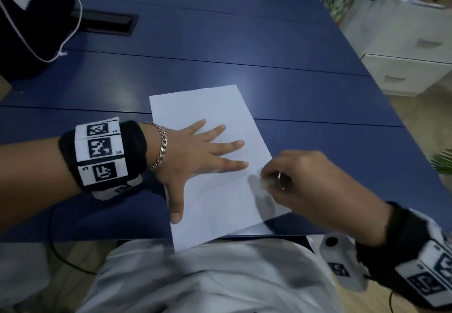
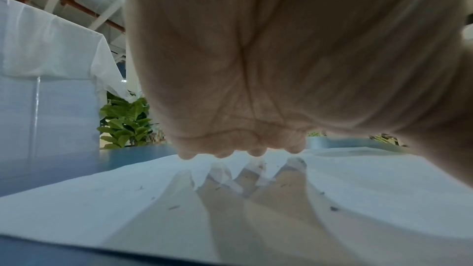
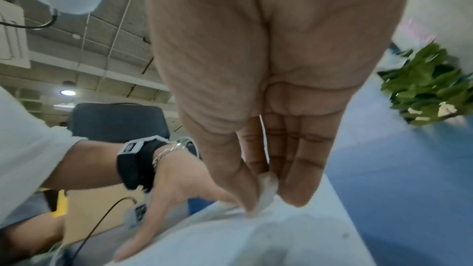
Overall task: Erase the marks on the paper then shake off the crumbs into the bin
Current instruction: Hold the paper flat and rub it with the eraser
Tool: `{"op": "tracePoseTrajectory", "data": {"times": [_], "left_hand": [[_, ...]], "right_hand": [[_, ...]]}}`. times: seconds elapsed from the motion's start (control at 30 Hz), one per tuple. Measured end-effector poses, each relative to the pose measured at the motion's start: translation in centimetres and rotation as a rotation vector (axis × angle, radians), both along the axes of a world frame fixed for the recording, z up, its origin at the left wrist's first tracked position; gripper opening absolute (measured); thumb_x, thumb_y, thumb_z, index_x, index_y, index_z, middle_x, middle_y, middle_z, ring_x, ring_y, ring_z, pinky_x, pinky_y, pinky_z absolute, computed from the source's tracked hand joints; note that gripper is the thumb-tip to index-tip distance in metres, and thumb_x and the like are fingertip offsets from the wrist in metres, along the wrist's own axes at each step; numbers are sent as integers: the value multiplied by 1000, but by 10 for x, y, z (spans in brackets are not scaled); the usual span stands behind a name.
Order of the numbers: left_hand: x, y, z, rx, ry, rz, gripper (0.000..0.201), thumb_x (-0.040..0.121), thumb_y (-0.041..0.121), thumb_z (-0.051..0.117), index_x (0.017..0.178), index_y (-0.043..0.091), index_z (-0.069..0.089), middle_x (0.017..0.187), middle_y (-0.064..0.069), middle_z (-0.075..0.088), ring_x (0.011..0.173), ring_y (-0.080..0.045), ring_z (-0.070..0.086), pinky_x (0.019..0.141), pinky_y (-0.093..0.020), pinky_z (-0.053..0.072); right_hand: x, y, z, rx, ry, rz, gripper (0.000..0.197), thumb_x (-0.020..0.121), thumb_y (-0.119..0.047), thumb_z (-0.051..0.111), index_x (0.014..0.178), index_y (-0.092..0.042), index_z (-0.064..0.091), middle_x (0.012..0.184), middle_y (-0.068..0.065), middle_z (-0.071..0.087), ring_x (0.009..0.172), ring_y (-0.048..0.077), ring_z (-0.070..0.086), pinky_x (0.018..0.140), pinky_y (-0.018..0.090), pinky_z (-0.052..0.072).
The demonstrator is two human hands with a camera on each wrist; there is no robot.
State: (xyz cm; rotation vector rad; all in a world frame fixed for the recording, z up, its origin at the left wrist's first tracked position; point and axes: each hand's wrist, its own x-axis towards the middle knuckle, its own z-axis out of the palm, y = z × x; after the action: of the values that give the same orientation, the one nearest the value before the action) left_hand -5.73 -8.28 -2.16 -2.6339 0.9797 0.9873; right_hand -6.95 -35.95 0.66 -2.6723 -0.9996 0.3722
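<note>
Pressing flat w/ fingers spread, your left hand (image 1: 195, 156) pins the paper (image 1: 220, 205) on the blue table (image 1: 244, 51). Your right hand (image 1: 315, 185) at 3 o'clock pinches a white eraser (image 1: 265, 182), tip on the sheet. Dark crumbs (image 2: 332, 208) dot the paper. Black bag (image 1: 31, 19) at 10 o'clock.

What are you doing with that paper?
A person is rubbing marks off a sheet of paper on a blue table. The left hand lies flat with fingers spread, pinning the sheet down. The right hand pinches a small white eraser against the paper near its right edge. Dark crumbs lie scattered on the sheet.
</note>
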Motion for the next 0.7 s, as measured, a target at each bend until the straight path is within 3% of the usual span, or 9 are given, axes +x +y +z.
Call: {"op": "tracePoseTrajectory", "data": {"times": [0.1, 0.23, 0.37, 0.53, 0.7], "left_hand": [[-6, 17, 5, -64, -39, 150, 165, 41, 90, 82, 146, 53, -40, 155, 11, -53, 150, -32, -39, 123, -61, -16], [-12, 53, 13, -97, -81, 412, 152, 54, 92, 72, 154, 47, -34, 161, 6, -46, 154, -29, -32, 127, -51, -10], [-24, 51, 11, -39, -107, 481, 137, 62, 96, 59, 159, 45, -23, 168, 5, -33, 159, -27, -20, 128, -57, -2], [-34, 21, -7, 2, -67, 462, 149, 48, 107, 54, 152, 48, -34, 164, 6, -41, 157, -34, -23, 124, -69, -1], [-33, 23, -18, 46, -94, 415, 154, 40, 111, 50, 145, 50, -43, 161, 2, -47, 154, -41, -29, 122, -71, -1]], "right_hand": [[-7, 1, -14, -63, 39, 65, 5, 92, -25, 65, 94, -28, 68, 85, -14, 57, 76, 8, 59, 72, 30, 54], [2, -7, -5, -28, 67, 66, 7, 90, -28, 71, 96, -32, 71, 85, -17, 63, 80, 4, 61, 69, 21, 52], [18, 9, 8, -35, 28, 146, 8, 94, -30, 69, 100, -34, 73, 89, -18, 65, 80, 1, 62, 70, 14, 48], [37, 54, -1, -42, 8, 315, 11, 93, -26, 69, 100, -31, 74, 95, -12, 65, 74, 4, 62, 75, 22, 52], [55, 79, -12, -36, -47, 268, 10, 86, -14, 64, 86, -21, 71, 85, -5, 67, 73, 12, 62, 73, 37, 56]]}}
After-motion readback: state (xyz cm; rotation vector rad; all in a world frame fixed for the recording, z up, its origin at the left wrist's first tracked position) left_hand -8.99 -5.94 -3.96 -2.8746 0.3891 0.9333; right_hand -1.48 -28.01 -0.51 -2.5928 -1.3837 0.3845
